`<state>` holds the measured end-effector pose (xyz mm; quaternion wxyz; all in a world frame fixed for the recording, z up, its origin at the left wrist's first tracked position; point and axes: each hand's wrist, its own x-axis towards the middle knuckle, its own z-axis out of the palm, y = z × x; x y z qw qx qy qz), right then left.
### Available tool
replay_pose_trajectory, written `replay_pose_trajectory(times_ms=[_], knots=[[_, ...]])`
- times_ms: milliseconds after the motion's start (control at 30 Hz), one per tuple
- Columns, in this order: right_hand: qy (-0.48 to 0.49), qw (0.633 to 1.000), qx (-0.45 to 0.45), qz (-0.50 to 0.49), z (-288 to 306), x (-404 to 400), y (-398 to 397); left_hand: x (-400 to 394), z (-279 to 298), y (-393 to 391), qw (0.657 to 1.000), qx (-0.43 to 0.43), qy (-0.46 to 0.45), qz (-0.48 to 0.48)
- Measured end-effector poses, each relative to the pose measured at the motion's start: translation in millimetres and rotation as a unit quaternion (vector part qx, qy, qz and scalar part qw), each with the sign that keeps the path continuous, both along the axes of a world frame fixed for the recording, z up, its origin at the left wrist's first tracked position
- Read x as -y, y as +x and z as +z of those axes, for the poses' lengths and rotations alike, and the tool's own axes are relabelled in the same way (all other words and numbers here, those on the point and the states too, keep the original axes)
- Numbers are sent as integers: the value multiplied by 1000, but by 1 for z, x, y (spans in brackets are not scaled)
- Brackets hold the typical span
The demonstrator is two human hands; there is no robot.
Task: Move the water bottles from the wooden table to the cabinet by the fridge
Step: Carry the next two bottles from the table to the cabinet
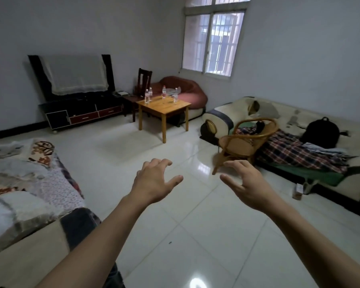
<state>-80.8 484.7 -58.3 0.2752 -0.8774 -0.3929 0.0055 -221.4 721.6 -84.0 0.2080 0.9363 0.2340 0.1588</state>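
Several clear water bottles with red labels stand upright on the small wooden table [164,109] across the room: two close together at its left [147,97], one at the back [164,92], one at the right [175,95]. My left hand [154,181] and my right hand [244,181] are stretched out in front of me over the tiled floor, far short of the table. Both hands hold nothing, fingers spread and curled. No fridge or cabinet beside one is in view.
A dark TV stand [81,113] with a cloth-covered screen lines the far wall. A wicker chair [243,140] stands right of my path, before a sofa [299,142] with a black backpack [320,133]. Another covered sofa [25,183] is at my left. A dark wooden chair [143,80] stands behind the table.
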Motion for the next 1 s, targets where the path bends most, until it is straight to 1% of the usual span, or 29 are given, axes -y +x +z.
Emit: replay_pose_trajectory(times_ms=[67,200,400,533,733,867,1000], knots=[[7,1000,-7,-8,2,13,24,11,4,23,1000,-9,11,-5],[7,1000,9,-10,3,27,68,21,6,60,1000,-15,19,-4],[-24,1000,12,-7,-3,13,114,8,1,102,998,-46,38,-1],[-43,999,21,-14,-8,-14,146,-24,-4,138,998,-48,49,-4],[-83,995,38,-36,1,-77,198,-95,-7,197,999,-9,33,-18],[-81,995,40,-45,20,-133,228,-152,0,229,1000,8,22,-16],[-68,996,31,-49,26,-184,249,-202,6,257,1000,16,18,-9]])
